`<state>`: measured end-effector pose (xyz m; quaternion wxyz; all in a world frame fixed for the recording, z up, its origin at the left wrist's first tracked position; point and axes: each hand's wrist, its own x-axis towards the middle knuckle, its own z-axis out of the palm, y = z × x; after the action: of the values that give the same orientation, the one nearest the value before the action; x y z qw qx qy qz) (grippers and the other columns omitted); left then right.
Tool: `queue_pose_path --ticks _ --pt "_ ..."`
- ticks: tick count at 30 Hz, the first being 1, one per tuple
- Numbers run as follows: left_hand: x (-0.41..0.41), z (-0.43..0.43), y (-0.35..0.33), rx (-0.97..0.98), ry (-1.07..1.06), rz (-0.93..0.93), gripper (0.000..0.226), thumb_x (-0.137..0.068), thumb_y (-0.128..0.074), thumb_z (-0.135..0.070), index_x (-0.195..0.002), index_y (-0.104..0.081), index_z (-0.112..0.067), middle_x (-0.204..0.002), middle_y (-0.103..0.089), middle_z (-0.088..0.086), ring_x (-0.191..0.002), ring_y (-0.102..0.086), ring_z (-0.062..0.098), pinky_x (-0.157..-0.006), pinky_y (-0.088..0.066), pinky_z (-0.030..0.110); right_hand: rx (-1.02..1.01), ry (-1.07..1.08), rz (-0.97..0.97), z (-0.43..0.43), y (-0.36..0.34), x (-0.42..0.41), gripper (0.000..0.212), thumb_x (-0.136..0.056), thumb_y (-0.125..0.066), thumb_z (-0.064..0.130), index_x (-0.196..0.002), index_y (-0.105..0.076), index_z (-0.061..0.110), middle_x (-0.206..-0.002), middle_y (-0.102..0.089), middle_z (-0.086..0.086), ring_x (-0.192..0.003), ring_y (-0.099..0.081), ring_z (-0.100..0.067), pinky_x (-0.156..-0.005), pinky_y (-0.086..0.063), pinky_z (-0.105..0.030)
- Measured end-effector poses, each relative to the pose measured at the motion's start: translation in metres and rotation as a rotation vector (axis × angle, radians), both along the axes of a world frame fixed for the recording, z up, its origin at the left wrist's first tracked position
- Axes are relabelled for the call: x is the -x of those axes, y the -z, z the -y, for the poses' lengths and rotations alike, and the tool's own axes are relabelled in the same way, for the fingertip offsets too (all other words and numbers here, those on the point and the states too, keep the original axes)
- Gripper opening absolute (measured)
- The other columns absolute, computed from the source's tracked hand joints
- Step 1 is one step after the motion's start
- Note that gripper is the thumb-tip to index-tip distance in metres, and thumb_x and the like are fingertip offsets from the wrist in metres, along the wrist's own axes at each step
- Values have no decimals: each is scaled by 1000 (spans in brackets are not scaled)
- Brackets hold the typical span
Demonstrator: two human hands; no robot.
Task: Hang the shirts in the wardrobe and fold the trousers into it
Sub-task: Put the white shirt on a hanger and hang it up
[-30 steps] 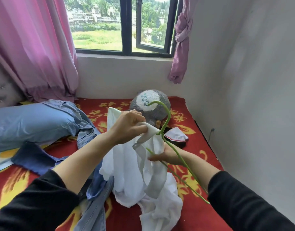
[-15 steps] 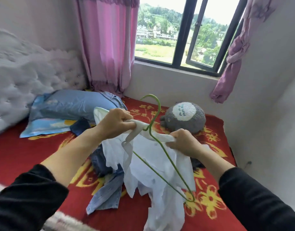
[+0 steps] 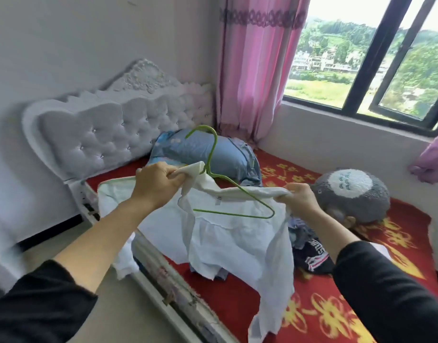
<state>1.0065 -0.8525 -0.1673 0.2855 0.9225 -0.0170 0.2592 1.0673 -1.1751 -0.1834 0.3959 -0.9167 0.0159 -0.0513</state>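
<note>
A white shirt hangs in the air over the bed's edge, with a green wire hanger partly inside its collar. My left hand grips the shirt's left shoulder next to the hanger's neck. My right hand pinches the right shoulder of the shirt. The hanger's hook stands up above the collar and its right arm lies over the cloth. A heap of dark and blue clothes lies on the bed behind the shirt. No wardrobe is in view.
The bed has a red flowered cover and a white tufted headboard. A blue pillow with denim over it lies at the head. A grey plush toy sits near the window wall. Pink curtains hang at the corner.
My view has swung left, from the window toward the headboard and floor. Both hands have lifted the shirt and hanger higher and spread the shoulders apart; my right hand moved from the hanger's lower part to the shirt's shoulder.
</note>
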Motion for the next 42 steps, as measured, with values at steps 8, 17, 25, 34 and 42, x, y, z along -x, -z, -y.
queue_pose_path --ticks 8,17,25,34,42 --pt "56 -71 15 -61 -340 -14 33 -87 -48 -35 -58 -46 -19 -72 -53 -2 -88 -56 31 -73 -33 34 -198 -181 -30 -164 -18 23 35 -82 -61 14 -53 -43 11 -46 -34 -2 -37 -32 -15 -36 -25 -17" --pt "143 -214 17 66 -673 -127 33 -91 -47 -25 -60 -49 -14 -79 -63 12 -91 -58 38 -77 -37 36 -443 -1098 -663 -334 -24 107 26 -95 -53 7 -115 -67 17 -95 -66 -14 -77 -62 -22 -66 -57 -30" --pt "232 -338 -17 251 -632 1 35 -88 -56 -20 -55 -51 -12 -54 -47 0 -60 -47 23 -56 -32 30 234 -842 475 -479 -36 127 23 -82 -65 19 -104 -63 21 -107 -51 7 -105 -42 -17 -93 -33 -37" --pt "308 -471 -32 319 -491 185 14 -89 -65 -23 -94 -76 -17 -94 -68 -5 -90 -64 12 -78 -49 20 -69 -734 316 -616 -52 144 16 -85 -63 14 -72 -67 5 -61 -55 -2 -66 -49 -20 -55 -28 -28" --pt "304 -556 -43 171 -524 -56 23 -85 -61 -40 -107 -66 -37 -96 -62 -14 -96 -59 8 -84 -42 29 -193 -820 279 -698 -74 153 15 -77 -73 17 -64 -66 18 -54 -54 9 -58 -48 -12 -46 -33 -12"
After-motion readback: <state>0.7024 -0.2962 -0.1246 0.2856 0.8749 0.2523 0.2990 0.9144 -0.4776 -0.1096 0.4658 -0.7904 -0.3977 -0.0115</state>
